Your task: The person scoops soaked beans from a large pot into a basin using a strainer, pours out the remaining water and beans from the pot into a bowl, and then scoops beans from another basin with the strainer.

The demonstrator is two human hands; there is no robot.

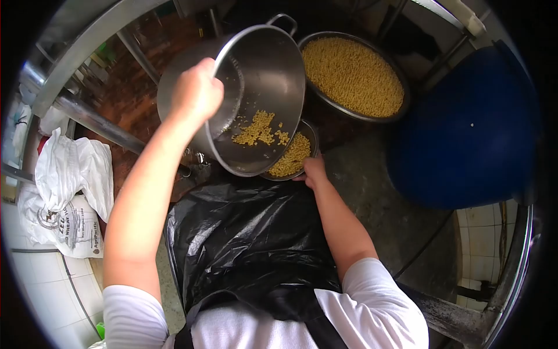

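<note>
My left hand (pixel 199 93) is closed round the side of a large metal pot (pixel 273 64), which is tipped over on its side toward the right. Some yellow beans (pixel 256 129) lie inside against its lower wall. Under the pot's rim is a smaller metal bowl (pixel 315 135) holding more yellow beans (pixel 295 154). My right hand (pixel 314 170) grips this bowl at its near right edge, with the fingers partly hidden beneath it. The pot's rim covers the bowl's left part.
A wide metal basin (pixel 401 113) full of yellow beans stands behind to the right. A big blue barrel (pixel 465 134) is at the right. White sacks (pixel 72 174) lie at the left beside a metal rail (pixel 99 122). A black plastic apron (pixel 250 232) covers my front.
</note>
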